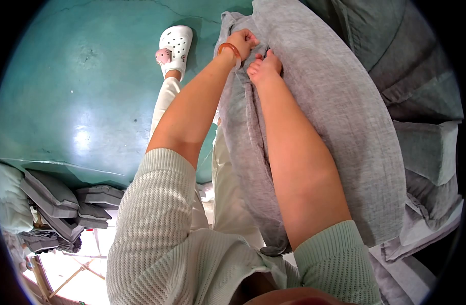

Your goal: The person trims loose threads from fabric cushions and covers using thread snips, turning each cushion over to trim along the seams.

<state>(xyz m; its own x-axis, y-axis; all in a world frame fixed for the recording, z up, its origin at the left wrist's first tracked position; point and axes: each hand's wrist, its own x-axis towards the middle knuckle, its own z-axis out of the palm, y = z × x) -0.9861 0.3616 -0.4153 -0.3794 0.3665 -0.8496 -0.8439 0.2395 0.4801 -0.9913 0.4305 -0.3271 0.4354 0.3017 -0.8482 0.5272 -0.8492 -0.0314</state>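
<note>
Teal flooring (80,112), glossy and cracked near its far edge, covers the left and far parts of the area. One white clog (178,44) with a pink charm (163,56) stands on it, toe pointing away from the wearer. Grey cushions (52,193) are stacked along the floor's near left edge, beside a pale padded item (9,198). To the right of the floor lies a large grey fabric piece (334,127), its outer edge curved, with a long seam (255,127) down its left side. Further dark grey fabric items (421,81) lie beyond its right edge.

Both hands are at the seam's far end, just beside each other. The left hand (243,44), with an orange bracelet (229,49) at the wrist, has its fingers curled narrow on the cloth. The right hand (265,67) also has curled fingers, touching the fabric; whether they grip anything cannot be told.
</note>
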